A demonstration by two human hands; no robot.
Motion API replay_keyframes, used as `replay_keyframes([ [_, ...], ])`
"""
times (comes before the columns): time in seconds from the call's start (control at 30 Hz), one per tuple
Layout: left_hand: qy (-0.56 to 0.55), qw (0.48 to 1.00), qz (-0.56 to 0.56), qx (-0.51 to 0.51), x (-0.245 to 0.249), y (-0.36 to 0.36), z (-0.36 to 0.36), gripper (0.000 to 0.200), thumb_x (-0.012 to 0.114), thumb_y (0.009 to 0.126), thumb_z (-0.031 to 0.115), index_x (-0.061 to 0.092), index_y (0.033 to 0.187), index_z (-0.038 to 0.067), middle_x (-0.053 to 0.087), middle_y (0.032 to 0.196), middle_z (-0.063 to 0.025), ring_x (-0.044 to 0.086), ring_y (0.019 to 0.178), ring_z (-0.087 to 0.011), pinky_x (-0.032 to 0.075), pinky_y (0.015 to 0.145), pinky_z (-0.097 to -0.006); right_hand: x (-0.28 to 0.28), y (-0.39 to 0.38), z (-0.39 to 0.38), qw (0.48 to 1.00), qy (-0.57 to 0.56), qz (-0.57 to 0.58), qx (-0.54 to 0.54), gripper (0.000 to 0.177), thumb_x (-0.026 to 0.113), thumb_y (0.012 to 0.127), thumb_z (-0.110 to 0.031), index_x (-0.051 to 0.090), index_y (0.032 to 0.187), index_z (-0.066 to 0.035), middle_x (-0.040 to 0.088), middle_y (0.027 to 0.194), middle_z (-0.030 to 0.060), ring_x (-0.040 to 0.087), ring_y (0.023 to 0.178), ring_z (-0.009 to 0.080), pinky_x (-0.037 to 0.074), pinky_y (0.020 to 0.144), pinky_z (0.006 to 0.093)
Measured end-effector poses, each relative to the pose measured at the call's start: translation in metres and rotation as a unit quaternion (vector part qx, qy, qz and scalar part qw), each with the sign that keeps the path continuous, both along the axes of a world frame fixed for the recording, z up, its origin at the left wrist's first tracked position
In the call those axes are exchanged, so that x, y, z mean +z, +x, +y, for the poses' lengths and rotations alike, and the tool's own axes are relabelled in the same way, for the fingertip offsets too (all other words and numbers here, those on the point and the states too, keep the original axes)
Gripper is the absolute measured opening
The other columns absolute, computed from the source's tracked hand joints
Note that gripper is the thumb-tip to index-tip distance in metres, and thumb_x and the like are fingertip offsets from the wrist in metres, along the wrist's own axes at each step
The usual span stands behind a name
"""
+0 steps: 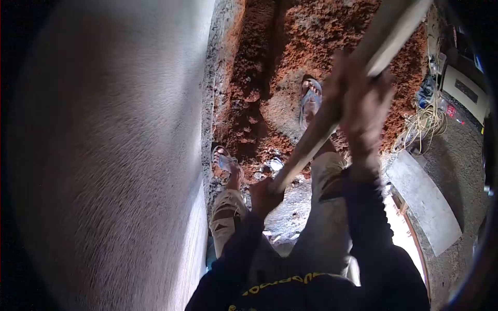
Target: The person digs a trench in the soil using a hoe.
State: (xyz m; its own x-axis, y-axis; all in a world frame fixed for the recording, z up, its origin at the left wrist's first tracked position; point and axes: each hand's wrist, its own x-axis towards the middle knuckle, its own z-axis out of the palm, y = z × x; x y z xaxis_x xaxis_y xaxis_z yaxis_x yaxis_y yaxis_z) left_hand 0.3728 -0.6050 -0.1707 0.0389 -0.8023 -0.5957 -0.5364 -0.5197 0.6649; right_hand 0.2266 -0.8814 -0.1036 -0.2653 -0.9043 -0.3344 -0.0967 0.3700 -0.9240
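Observation:
A thick wooden handle (308, 147) runs diagonally from the lower middle to the top right, where its far end leaves the view. My left hand (266, 196) is closed round its lower end, in front of my body. Further up, my right hand (363, 103) grips the same handle, somewhat blurred by motion. Beneath the handle lies loose red soil (295, 31) with a dark groove on its left side. My sandalled feet stand on the soil and at its edge.
A pale wall (119, 155) fills the left side. At the right are a coiled cable (425, 127), a flat grey board (423, 199), a light-coloured case (464, 93) and small litter. White fragments (274, 164) lie between my feet.

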Motion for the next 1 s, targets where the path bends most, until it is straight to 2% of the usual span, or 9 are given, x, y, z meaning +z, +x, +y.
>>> replay_keyframes([
  [0.1, -0.247, 0.961, 0.116, 0.032, -0.097, 0.001, -0.092, 0.029, 0.077, 0.057, 0.012, 0.063, 0.081, 0.005, 0.064, 0.07, -0.0102, 0.064, 0.06, -0.0216, 0.054, 0.058, -0.0336, -0.007, -0.003, -0.076, 0.981, -0.14, 0.101, 0.091, 0.012, 0.06, 0.083, -0.013, 0.056, 0.076, -0.004, 0.055, 0.054, 0.0036, 0.052, 0.042, 0.0119, 0.039, 0.034, 0.0269],
  [0.23, -0.054, 0.985, 0.133, 0.1, -0.154, 0.026, -0.214, 0.027, 0.078, 0.07, 0.022, 0.065, 0.086, 0.005, 0.065, 0.066, -0.0101, 0.064, 0.057, -0.0176, 0.054, 0.053, -0.0312, -0.105, 0.025, -0.114, 0.964, -0.197, 0.149, 0.098, 0.01, 0.06, 0.083, -0.013, 0.057, 0.08, -0.003, 0.055, 0.056, 0.0044, 0.053, 0.045, 0.0135, 0.041, 0.037, 0.0292],
  [0.4, 0.368, 0.925, 0.033, 0.09, -0.185, 0.088, -0.036, 0.055, 0.076, 0.07, 0.054, 0.063, 0.084, 0.003, 0.063, 0.066, -0.0043, 0.061, 0.053, -0.0121, 0.049, 0.048, -0.0265, -0.393, 0.101, 0.036, 0.978, 0.021, 0.208, 0.022, 0.009, 0.06, 0.084, -0.012, 0.058, 0.084, -0.003, 0.056, 0.059, 0.0054, 0.053, 0.047, 0.0157, 0.043, 0.04, 0.0321],
  [0.53, 0.168, 0.976, 0.011, 0.14, -0.121, 0.084, 0.092, 0.073, 0.072, 0.077, 0.047, 0.048, 0.126, -0.001, 0.06, 0.109, -0.0269, 0.061, 0.103, -0.0341, 0.048, 0.086, -0.0397, -0.633, 0.176, 0.234, 0.882, 0.031, 0.449, 0.137, 0.01, 0.06, 0.084, -0.011, 0.059, 0.088, -0.002, 0.057, 0.062, 0.0063, 0.054, 0.05, 0.0173, 0.044, 0.043, 0.0344],
  [0.6, 0.194, 0.978, -0.027, 0.067, -0.087, 0.063, 0.079, 0.065, 0.07, 0.077, 0.051, 0.056, 0.113, -0.001, 0.062, 0.096, -0.0274, 0.064, 0.093, -0.0341, 0.05, 0.079, -0.0396, -0.602, 0.123, 0.283, 0.806, 0.087, 0.364, 0.459, 0.011, 0.061, 0.082, -0.006, 0.054, 0.088, 0.0, 0.051, 0.058, 0.0069, 0.046, 0.039, 0.0188, 0.04, 0.038, 0.0355],
  [0.7, 0.242, 0.969, -0.025, 0.051, -0.086, 0.071, 0.088, 0.054, 0.067, 0.08, 0.052, 0.061, 0.084, -0.002, 0.06, 0.068, -0.0224, 0.065, 0.069, -0.0322, 0.047, 0.059, -0.0391, -0.557, 0.135, 0.23, 0.948, 0.153, 0.045, 0.276, 0.014, 0.06, 0.082, -0.008, 0.049, 0.076, -0.001, 0.046, 0.054, 0.0064, 0.044, 0.039, 0.0177, 0.035, 0.035, 0.0368],
  [0.9, 0.388, 0.918, 0.023, 0.078, -0.052, 0.066, 0.077, 0.051, 0.066, 0.083, 0.048, 0.062, 0.081, -0.003, 0.057, 0.057, -0.0189, 0.057, 0.051, -0.0299, 0.043, 0.052, -0.0414, -0.421, 0.12, 0.194, 0.87, 0.323, -0.372, 0.014, 0.017, 0.058, 0.086, -0.007, 0.047, 0.072, -0.007, 0.038, 0.052, 0.002, 0.04, 0.041, 0.0166, 0.034, 0.04, 0.0392],
  [0.97, 0.338, 0.939, 0.0, 0.061, -0.037, 0.051, 0.059, 0.051, 0.065, 0.084, 0.048, 0.058, 0.075, -0.002, 0.057, 0.06, -0.0191, 0.056, 0.053, -0.0303, 0.042, 0.052, -0.0407, -0.511, 0.108, 0.221, 0.964, -0.137, -0.029, 0.226, 0.023, 0.058, 0.088, -0.012, 0.046, 0.069, -0.011, 0.037, 0.055, 0.002, 0.041, 0.048, 0.0168, 0.036, 0.045, 0.0388],
  [1.0, 0.388, 0.918, 0.016, 0.085, -0.034, 0.043, 0.045, 0.051, 0.064, 0.085, 0.047, 0.057, 0.073, -0.003, 0.055, 0.058, -0.0181, 0.055, 0.053, -0.0287, 0.041, 0.052, -0.0408, -0.482, 0.098, 0.214, 0.941, 0.134, -0.263, 0.167, 0.026, 0.059, 0.088, -0.013, 0.045, 0.066, -0.012, 0.039, 0.057, 0.0025, 0.043, 0.052, 0.0167, 0.038, 0.048, 0.0381],
])
